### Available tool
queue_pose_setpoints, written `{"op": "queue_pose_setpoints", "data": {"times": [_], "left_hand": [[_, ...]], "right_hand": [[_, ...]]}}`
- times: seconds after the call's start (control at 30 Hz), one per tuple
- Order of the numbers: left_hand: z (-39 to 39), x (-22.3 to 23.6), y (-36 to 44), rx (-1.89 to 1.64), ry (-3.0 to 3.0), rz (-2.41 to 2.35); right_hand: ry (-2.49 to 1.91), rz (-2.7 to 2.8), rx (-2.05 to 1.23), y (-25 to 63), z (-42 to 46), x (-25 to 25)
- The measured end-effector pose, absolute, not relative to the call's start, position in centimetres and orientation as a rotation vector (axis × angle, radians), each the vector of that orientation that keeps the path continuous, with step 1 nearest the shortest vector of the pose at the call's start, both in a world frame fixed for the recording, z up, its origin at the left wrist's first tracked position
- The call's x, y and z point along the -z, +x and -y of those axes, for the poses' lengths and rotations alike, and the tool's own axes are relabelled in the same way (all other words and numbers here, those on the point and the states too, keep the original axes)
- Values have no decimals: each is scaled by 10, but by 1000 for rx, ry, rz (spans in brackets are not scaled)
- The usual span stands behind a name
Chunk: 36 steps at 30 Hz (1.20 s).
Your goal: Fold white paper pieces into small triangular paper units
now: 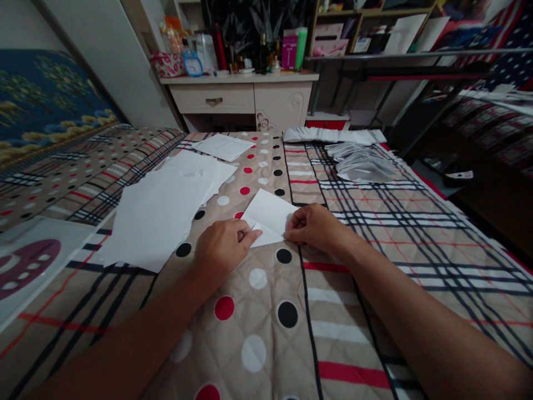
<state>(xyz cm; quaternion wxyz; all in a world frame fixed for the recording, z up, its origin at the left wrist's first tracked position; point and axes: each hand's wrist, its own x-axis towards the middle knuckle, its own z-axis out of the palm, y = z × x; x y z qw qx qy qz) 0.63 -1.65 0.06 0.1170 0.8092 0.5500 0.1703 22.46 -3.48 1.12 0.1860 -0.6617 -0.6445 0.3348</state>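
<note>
A small white sheet of paper [268, 214] lies partly folded on the patterned bedspread [266, 333] in front of me. My left hand [222, 244] has its fingers curled and pinches the sheet's near left corner. My right hand [316, 228] pinches the near right edge, fingers pressed together on the fold. A loose stack of plain white sheets [162, 211] lies just left of my left hand.
More white sheets [225, 147] lie farther back. Rows of folded papers [333, 135] and a fanned pile [362, 164] sit at the far right. A cluttered dresser [239, 97] stands beyond the bed. A plastic-covered print [29, 266] lies at the left edge.
</note>
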Motion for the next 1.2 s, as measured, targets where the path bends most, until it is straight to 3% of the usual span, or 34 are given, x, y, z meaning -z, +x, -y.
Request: {"op": "queue_pose_setpoints", "data": {"times": [1.07, 1.2], "left_hand": [[21, -3, 11, -291, 2557, -1687], [25, -6, 15, -401, 2566, -1673]], "right_hand": [[-1887, 1791, -936, 224, 35, -10], [-1888, 1775, -936, 224, 35, -10]]}}
